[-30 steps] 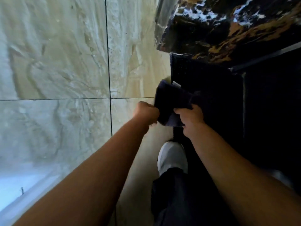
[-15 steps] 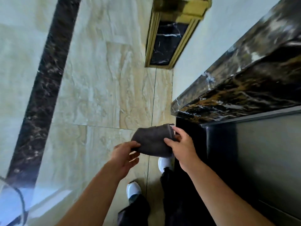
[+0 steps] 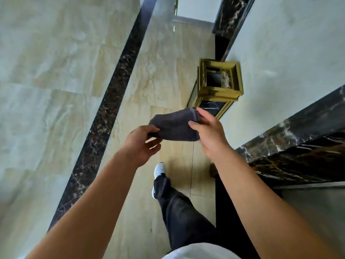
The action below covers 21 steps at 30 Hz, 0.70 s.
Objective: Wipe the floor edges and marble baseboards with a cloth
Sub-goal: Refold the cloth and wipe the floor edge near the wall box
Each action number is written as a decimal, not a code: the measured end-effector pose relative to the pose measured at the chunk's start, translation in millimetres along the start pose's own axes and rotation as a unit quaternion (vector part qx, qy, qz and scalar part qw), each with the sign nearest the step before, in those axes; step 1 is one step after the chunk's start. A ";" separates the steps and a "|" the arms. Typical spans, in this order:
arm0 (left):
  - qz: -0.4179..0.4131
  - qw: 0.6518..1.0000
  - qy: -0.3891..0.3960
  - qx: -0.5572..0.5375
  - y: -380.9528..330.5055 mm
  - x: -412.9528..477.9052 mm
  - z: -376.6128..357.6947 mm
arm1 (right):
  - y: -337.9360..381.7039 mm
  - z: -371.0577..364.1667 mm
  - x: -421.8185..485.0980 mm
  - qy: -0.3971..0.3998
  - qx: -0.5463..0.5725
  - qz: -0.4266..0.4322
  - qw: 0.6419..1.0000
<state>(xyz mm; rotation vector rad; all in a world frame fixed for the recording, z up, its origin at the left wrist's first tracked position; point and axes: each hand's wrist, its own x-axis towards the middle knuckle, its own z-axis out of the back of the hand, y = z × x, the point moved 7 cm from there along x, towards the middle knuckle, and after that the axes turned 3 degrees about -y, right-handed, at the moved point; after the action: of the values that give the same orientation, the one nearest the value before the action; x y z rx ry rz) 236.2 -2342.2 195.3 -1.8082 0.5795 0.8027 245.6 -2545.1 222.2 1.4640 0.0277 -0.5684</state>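
A dark grey folded cloth point(image 3: 174, 126) hangs in the air between both hands, well above the floor. My left hand point(image 3: 141, 144) pinches its left end between thumb and fingers. My right hand point(image 3: 209, 131) grips its right end. The beige marble floor point(image 3: 162, 81) runs ahead along the wall. Black gold-veined marble trim point(image 3: 291, 152) stands on the right, just past my right forearm. More of the dark marble baseboard point(image 3: 226, 21) shows far ahead by the wall.
A gold-framed square bin point(image 3: 219, 85) with black marble panels stands against the pale wall point(image 3: 280, 53) just beyond the cloth. A dark marble inlay strip point(image 3: 110, 101) crosses the floor diagonally on the left. My dark-trousered leg and white shoe point(image 3: 159, 170) are below the hands.
The view has lifted from close to the floor by the dark trim to standing height. The cloth has come away from the trim and is now held stretched between both hands, the bin fully in view.
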 end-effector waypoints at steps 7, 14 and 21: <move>-0.052 0.997 0.052 -0.029 -155.8 107.5 -44.1 | 75.6 -68.1 163.6 0.013 0.058 -0.016 0.998; -0.048 0.993 0.107 -0.030 -301.2 209.5 -89.2 | 154.4 -126.0 305.6 -0.006 0.054 -0.024 0.998; 0.012 0.982 0.186 0.008 -413.1 383.4 -159.7 | 205.1 -160.8 469.6 -0.088 0.059 -0.016 0.994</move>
<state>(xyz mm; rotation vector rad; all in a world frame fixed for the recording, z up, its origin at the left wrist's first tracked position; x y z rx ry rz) 821.9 -2352.2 200.3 -1.9536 0.8460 0.4728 782.6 -2556.3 224.2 1.5245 -0.1233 -0.7330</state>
